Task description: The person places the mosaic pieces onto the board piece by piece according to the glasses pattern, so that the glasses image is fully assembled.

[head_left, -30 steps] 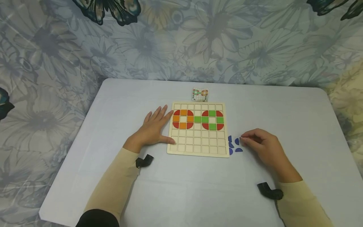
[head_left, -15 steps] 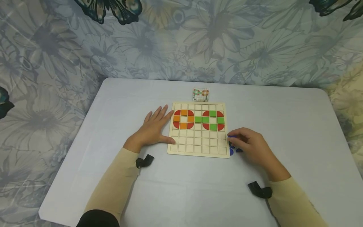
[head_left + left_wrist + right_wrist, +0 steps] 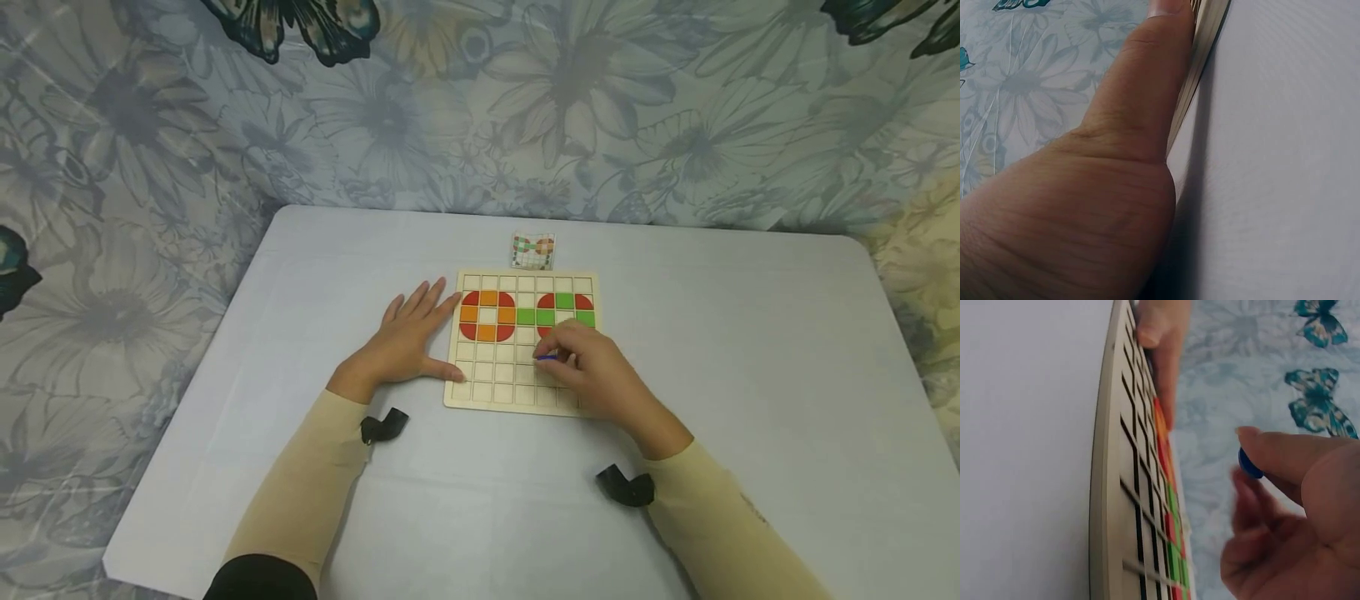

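A pale wooden grid board (image 3: 483, 393) lies on the white table, with red, orange and green pieces set in its upper cells as two rings joined by a green bar. My left hand (image 3: 401, 342) is spread flat at the board's left side, thumb and index fingertip on its edge. Over the middle of the board, my right hand (image 3: 592, 367) pinches a small blue piece (image 3: 1249, 464) between thumb and index finger. That hand covers the lower right of the board and part of the right ring. In the left wrist view the thumb (image 3: 1141, 81) lies along the board's edge.
Behind the board lies a small pattern card (image 3: 533, 251) showing a similar coloured design. The white table (image 3: 765, 333) ends at a wall hung with flowered cloth (image 3: 480, 108).
My right hand has moved left from the blue half-round pieces beside the board to over its middle, carrying one blue piece. The other blue pieces are now hidden. My left hand stays put.
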`<action>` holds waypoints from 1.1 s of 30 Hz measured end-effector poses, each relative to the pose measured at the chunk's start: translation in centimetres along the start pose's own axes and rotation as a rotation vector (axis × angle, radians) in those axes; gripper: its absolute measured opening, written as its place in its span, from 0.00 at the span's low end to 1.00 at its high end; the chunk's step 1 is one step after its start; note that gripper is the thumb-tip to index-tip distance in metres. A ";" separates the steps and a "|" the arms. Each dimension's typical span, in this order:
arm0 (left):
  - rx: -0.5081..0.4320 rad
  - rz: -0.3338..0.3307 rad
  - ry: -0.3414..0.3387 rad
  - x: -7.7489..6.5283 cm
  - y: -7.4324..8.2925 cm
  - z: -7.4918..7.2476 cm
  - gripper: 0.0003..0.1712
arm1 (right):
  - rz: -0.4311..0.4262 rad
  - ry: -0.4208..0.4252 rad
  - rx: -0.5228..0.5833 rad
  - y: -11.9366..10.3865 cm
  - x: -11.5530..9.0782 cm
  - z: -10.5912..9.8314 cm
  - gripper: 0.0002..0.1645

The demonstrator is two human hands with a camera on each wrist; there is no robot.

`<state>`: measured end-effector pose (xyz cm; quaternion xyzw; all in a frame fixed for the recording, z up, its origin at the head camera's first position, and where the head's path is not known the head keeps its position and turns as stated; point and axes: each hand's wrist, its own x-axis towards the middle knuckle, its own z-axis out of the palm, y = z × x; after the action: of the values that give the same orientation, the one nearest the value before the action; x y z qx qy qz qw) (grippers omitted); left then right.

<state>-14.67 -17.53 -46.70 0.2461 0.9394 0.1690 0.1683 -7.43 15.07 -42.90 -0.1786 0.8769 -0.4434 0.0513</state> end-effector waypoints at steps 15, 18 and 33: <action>0.015 0.028 0.018 0.0 -0.4 0.0 0.78 | 0.150 -0.069 0.138 -2.6 4.6 5.2 0.05; 0.019 0.031 0.021 0.0 -0.5 0.1 0.78 | 0.209 -0.090 0.180 -2.7 5.4 6.2 0.06; 0.018 0.033 0.031 0.1 -0.7 0.2 0.77 | 0.216 -0.012 0.017 -3.0 6.6 9.0 0.08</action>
<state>-14.94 -18.04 -47.15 0.2602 0.9392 0.1673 0.1488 -10.54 4.26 -45.51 -0.0852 0.8869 -0.4416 0.1058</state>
